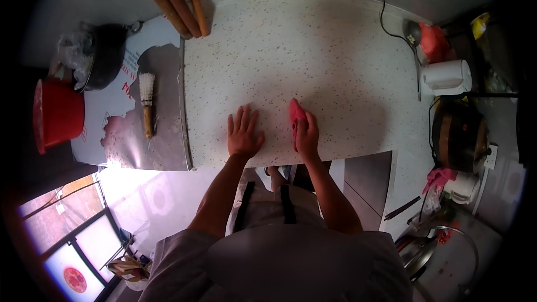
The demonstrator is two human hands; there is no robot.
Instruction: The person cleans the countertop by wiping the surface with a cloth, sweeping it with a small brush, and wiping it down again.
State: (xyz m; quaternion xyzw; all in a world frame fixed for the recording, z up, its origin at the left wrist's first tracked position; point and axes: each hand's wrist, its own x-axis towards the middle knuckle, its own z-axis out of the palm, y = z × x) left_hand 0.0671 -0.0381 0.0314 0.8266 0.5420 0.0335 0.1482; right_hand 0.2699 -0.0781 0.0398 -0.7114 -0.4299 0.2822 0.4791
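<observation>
My left hand (244,132) lies flat on the speckled white countertop (296,39), its fingers spread and nothing under them that I can see. To its right, my right hand (307,137) is closed around a bunched pink-red cloth (296,113). One end of the cloth sticks out past the fingertips and rests against the counter. Both hands are close to the counter's front edge, a short way apart.
On the left, a brush (146,103) lies on a metal sheet (168,72), near a black pot (106,56) and a red bucket (59,114). Wooden rolling pins (173,3) lean at the back left. A white kettle (446,77) and a dark cooker (461,136) stand right.
</observation>
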